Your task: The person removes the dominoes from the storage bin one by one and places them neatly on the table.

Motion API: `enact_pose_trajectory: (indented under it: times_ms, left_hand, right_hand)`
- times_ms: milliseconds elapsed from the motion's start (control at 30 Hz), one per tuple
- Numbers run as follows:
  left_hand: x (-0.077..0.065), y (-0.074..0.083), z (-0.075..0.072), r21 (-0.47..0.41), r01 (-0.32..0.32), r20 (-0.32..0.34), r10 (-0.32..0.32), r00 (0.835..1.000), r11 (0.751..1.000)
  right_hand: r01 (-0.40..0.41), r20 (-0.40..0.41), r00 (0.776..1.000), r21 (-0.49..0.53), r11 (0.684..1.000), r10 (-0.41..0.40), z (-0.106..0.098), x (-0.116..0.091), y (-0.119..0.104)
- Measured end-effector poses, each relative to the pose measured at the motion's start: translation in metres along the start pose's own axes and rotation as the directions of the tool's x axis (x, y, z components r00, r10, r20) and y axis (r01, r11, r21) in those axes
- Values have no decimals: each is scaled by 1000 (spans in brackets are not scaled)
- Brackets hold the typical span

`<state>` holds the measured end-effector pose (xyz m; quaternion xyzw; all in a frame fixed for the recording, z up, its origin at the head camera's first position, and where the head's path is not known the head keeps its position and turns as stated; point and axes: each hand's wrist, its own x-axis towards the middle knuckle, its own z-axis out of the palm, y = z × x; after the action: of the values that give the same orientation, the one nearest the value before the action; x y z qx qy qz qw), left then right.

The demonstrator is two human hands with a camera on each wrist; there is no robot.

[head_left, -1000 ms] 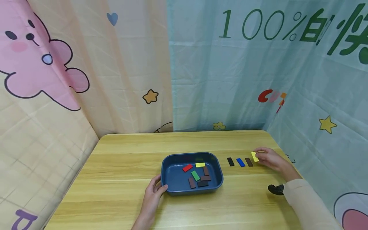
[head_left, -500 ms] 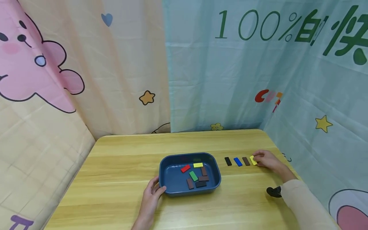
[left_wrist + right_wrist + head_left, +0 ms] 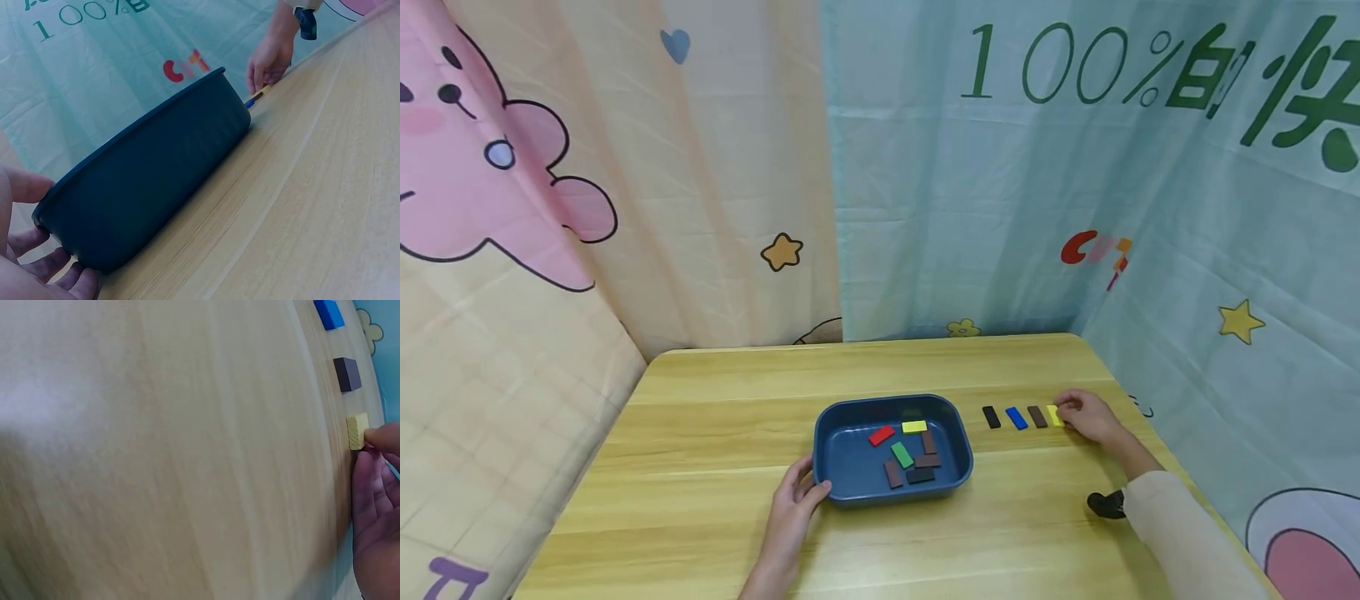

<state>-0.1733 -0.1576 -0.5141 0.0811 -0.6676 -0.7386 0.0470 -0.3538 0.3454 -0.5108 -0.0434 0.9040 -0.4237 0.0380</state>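
Observation:
My left hand (image 3: pixel 792 507) holds the near left corner of a dark blue tray (image 3: pixel 850 468); in the left wrist view the thumb lies at the rim and the fingers are against the outer wall. At the right of the table my right hand (image 3: pixel 1092 419) pinches a small yellow block (image 3: pixel 357 431), set down at the right end of a row. Left of it in that row lie a brown block (image 3: pixel 1037 417), a blue block (image 3: pixel 1017 418) and a black block (image 3: pixel 992 417), spaced apart. The right fingertips partly cover the yellow block in the head view.
Inside the tray are a red block (image 3: pixel 882 435), another yellow block (image 3: pixel 913 427), a green block (image 3: pixel 902 455), a black block (image 3: pixel 921 475) and several brown ones. A black device (image 3: pixel 1107 504) sticks out from the right sleeve. Printed curtains (image 3: pixel 917 208) stand behind the wooden table (image 3: pixel 722 467).
My right hand has lowered the yellow block to the table beside the brown one. My left hand stays on the tray. The head view has shifted slightly.

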Motion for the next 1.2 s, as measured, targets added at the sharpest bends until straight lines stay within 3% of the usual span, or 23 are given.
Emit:
enact_pose_trajectory:
  times_ms: [367, 567, 800, 1200]
  left_hand:
    - [0, -4, 3, -11, -5, 8, 5, 1000, 1000]
    - [2, -1, 3, -9, 14, 1, -14, 1000, 1000]
    - [2, 1, 2, -6, 32, -5, -32, 999, 999]
    - [2, 2, 2, 1, 47, -6, -47, 999, 999]
  right_hand:
    - [-51, -126, 990, 67, 996, 59, 5, -7, 1]
    - [10, -217, 976, 8, 1000, -8, 6, -2, -19]
    - [130, -147, 982, 50, 990, -122, 19, 9, -53]
    - [235, -50, 972, 139, 962, -230, 49, 15, -99]
